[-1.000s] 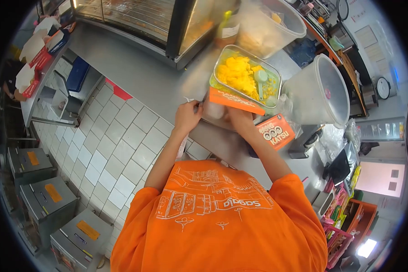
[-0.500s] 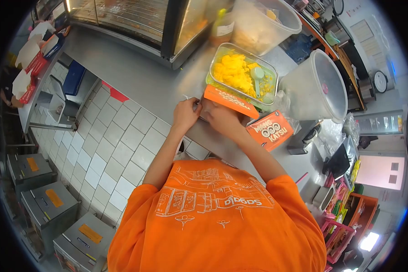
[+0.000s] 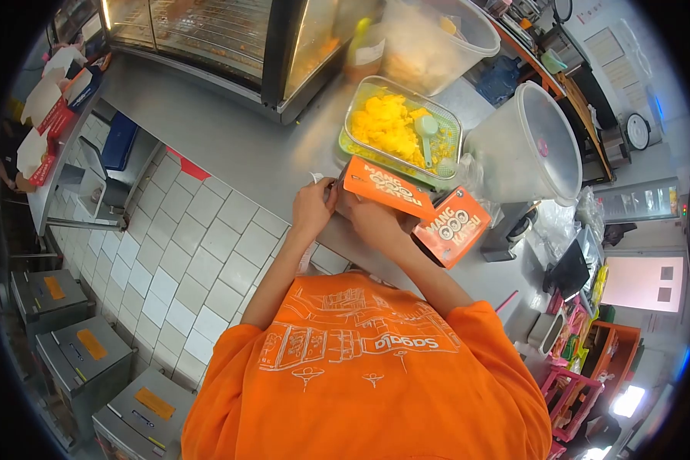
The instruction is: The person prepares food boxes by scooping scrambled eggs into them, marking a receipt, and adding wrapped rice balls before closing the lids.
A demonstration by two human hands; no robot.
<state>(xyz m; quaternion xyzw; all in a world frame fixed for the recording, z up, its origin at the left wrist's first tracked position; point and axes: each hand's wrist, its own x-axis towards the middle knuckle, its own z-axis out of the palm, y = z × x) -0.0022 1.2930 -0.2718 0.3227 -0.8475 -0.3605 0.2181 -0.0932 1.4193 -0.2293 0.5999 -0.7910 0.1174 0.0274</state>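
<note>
An orange cardboard food box (image 3: 387, 188) with MANG KATSU lettering stands tilted at the counter's near edge. My left hand (image 3: 313, 208) has its fingers curled closed at the box's left end. A bit of white paper (image 3: 317, 178) shows just behind those fingers. My right hand (image 3: 372, 220) reaches in under the box's printed panel, which hides its fingertips. To the right, close to my right wrist, a second orange box (image 3: 456, 227) rests on the counter. Behind the boxes is a clear container (image 3: 458, 126) of shredded yellow food (image 3: 383, 126) with a pale green scoop (image 3: 427, 138) in it.
A glass display warmer (image 3: 272, 61) stands at the back of the steel counter (image 3: 207, 115). Two large clear tubs (image 3: 514, 146) are at the back right. A black dispenser (image 3: 506, 234) sits beside the second box. Grey lidded bins (image 3: 84, 349) line the floor at left.
The view has shifted slightly. The printed panel of the first box has tipped so that its lettering shows more fully. The second box has turned a little, and its dark side now shows.
</note>
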